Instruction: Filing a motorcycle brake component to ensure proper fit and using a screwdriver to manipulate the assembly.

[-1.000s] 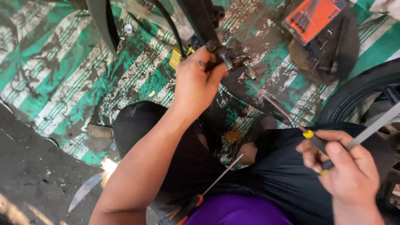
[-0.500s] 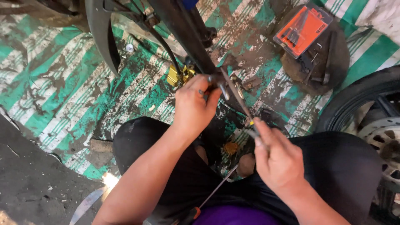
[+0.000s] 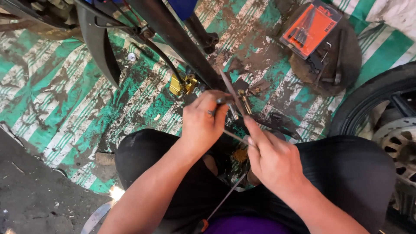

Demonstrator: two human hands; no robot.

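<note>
Grimy green-and-white striped matting (image 3: 60, 117) covers the floor beneath a seated person in dark trousers. Nearest the camera, a thin rod with an orange handle (image 3: 225, 200) lies across the lap. Just beyond it, the right hand (image 3: 273, 160) is clenched around a slim metal tool (image 3: 236, 138), whose tip reaches toward the left hand. The left hand (image 3: 203, 121) pinches a small metal fitting (image 3: 236, 104) at the lower end of a dark slanted motorcycle strut (image 3: 177, 41). Just beside that sits a gold brake caliper (image 3: 182, 84). Further off, a black fender (image 3: 102, 50) curves at left, an orange tool pack (image 3: 310, 28) rests on a dirty round pad, and a tyre (image 3: 368, 102) shows at right.
</note>
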